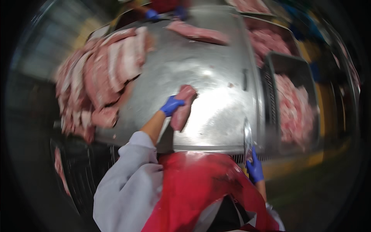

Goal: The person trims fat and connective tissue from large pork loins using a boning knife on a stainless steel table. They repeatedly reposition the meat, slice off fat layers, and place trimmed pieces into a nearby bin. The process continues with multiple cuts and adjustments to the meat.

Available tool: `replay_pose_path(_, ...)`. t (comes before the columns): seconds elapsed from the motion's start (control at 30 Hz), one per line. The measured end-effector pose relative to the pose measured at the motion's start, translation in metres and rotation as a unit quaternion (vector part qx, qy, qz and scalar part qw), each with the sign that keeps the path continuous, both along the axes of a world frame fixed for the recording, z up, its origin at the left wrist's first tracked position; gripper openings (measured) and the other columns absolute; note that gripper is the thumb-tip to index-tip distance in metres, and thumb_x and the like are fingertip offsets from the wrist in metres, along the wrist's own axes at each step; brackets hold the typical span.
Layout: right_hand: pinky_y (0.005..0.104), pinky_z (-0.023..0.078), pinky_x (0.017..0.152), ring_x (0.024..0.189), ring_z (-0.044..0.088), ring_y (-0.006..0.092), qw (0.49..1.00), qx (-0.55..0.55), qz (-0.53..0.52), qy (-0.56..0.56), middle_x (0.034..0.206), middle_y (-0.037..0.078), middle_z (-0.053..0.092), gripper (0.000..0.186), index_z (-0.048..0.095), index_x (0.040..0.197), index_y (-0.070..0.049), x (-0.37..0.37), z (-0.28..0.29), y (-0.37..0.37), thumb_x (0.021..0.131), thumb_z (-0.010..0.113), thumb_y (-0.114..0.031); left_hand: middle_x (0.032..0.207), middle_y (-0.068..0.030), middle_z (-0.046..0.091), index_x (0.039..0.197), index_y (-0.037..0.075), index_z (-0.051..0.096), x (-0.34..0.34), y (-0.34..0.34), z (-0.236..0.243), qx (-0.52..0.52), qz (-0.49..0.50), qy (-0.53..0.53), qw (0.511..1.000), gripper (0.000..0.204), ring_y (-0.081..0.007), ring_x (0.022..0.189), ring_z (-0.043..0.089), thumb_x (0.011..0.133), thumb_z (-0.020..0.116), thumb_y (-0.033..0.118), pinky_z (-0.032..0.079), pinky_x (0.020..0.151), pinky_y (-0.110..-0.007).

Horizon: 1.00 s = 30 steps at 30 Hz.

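Note:
My left hand (172,106), in a blue glove, grips a long piece of raw meat (181,116) lying on the steel table (162,73). At the table's near right edge my right hand (254,166), also gloved in blue, is closed around the handle of a knife (247,133). The blade points away from me and stands apart from the meat. Long strips of raw meat (102,69) are heaped on the left side of the table. Another long piece of meat (199,34) lies at the far side.
Right of the table stand a metal tub (315,96) of pale meat trimmings (291,112) and, behind it, another tub of meat pieces (270,40). A person's blue-gloved hand (152,14) is at the far edge. A dark slotted crate (85,162) stands at the near left.

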State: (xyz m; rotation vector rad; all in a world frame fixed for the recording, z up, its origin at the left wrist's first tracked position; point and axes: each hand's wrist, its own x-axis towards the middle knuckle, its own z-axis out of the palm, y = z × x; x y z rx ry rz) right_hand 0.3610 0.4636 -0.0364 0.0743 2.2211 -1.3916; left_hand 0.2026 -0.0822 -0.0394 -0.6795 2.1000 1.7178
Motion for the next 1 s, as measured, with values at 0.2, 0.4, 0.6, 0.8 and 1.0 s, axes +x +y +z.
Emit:
replay_pose_path(0.2,0.0258,0.045,0.055,0.056,0.049,0.0088,0.994,-0.032,0.098,0.035,0.067,-0.001,0.055,0.087,0.019,0.163,-0.025,-0.062,0.005,-0.044,0.087,0.052,0.003,0.12,-0.009,0.061,0.133,0.004,0.054,-0.127,0.121,0.153,0.422,-0.038,0.219,0.879,0.051,-0.0175,0.103,0.06,0.092,0.071,0.029,0.051,0.094,-0.034)
replay_pose_path(0.4,0.0273,0.043,0.051,0.055,0.047,0.0087,0.984,0.004,0.145,0.102,0.066,-0.002,0.052,0.087,0.02,0.163,-0.025,-0.129,0.019,-0.107,0.087,0.052,0.005,0.133,-0.0188,0.058,0.147,-0.002,0.039,-0.175,-0.029,0.202,-0.116,-0.028,0.379,0.918,0.086,-0.0293,0.123,0.058,0.086,0.078,0.046,0.047,0.105,-0.037)
replay_pose_path(0.6,0.0256,0.047,0.057,0.061,0.053,0.0093,0.988,-0.033,0.147,0.04,0.074,0.001,0.059,0.084,0.019,0.163,-0.02,-0.131,-0.009,-0.136,0.089,0.052,0.003,0.122,-0.0252,0.066,0.125,-0.005,0.061,0.028,-0.437,0.033,-0.65,0.367,0.18,0.64,0.081,-0.0349,0.111,0.067,0.065,0.089,0.041,0.053,0.094,-0.041)
replay_pose_path(0.8,0.0247,0.045,0.058,0.063,0.05,0.0096,0.992,0.07,0.087,-0.067,0.076,0.001,0.057,0.085,0.018,0.163,-0.023,-0.085,0.039,-0.186,0.089,0.051,-0.001,0.126,-0.024,0.066,0.135,-0.006,0.053,0.042,-0.524,0.034,-0.409,0.308,0.116,0.851,0.09,-0.035,0.111,0.067,0.066,0.09,0.038,0.053,0.096,-0.042)
replay_pose_path(1.0,0.0271,0.048,0.062,0.063,0.055,0.0109,0.989,0.093,0.107,-0.038,0.072,0.004,0.061,0.077,0.016,0.162,-0.012,-0.077,0.048,-0.246,0.093,0.049,-0.006,0.108,-0.0134,0.072,0.129,-0.005,0.061,0.069,-0.535,0.055,-0.032,0.267,0.05,0.962,0.065,-0.0274,0.094,0.07,0.076,0.081,0.026,0.055,0.09,-0.04)
